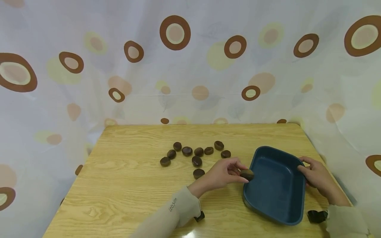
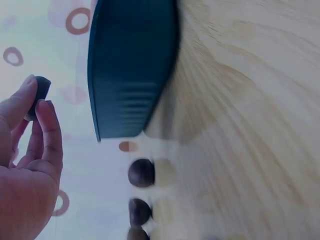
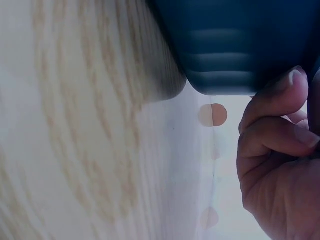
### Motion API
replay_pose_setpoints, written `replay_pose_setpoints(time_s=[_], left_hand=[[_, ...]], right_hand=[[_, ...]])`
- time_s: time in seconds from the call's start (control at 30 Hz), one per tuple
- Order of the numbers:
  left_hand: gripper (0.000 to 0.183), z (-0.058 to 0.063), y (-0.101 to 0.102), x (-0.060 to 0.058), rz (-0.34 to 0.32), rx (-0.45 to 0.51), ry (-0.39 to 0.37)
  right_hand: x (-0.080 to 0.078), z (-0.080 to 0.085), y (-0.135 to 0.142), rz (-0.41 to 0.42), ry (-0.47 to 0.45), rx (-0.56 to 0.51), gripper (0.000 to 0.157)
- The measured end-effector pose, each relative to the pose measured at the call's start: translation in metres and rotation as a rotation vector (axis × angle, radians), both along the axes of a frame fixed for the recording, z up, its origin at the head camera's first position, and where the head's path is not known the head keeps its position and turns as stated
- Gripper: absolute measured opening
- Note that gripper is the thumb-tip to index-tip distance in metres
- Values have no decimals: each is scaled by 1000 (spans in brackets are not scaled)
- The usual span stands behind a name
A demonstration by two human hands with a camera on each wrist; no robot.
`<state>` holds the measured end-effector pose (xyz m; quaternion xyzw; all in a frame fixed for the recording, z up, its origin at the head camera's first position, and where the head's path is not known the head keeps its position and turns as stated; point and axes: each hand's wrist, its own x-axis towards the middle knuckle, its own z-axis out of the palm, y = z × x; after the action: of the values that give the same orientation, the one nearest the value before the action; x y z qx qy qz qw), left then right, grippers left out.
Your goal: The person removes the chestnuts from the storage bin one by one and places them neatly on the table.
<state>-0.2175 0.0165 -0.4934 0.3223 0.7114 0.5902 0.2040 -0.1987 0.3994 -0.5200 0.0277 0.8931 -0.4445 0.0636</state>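
My left hand (image 1: 224,172) pinches a dark brown chestnut (image 1: 246,175) between thumb and fingertips, at the left rim of a deep blue rectangular tray (image 1: 268,185). In the left wrist view the same chestnut (image 2: 40,95) sits between the fingertips, apart from the tray wall (image 2: 125,80). On the tray's far right side, my right hand (image 1: 319,178) grips the rim, thumb over the edge and fingers outside. The right wrist view shows those curled fingers (image 3: 275,135) beside the tray wall. No chestnuts show inside the tray.
Several more chestnuts (image 1: 187,151) lie scattered on the wooden table (image 1: 128,185), left of the tray, with the nearest chestnut (image 1: 198,173) beside my left wrist. A patterned curtain (image 1: 196,66) hangs behind the table and along both sides.
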Motion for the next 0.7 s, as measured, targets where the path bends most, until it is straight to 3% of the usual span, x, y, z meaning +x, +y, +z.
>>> replay_pose_setpoints(time_s=[0.33,0.7], left_hand=[[24,-14,-60,13,110,-60,13],[23,-23,-102,39,158,-109,-60]], right_hand=[[-1,0,0,-6,8,-18,39],[0,-2,0,-10,7,-5,39]])
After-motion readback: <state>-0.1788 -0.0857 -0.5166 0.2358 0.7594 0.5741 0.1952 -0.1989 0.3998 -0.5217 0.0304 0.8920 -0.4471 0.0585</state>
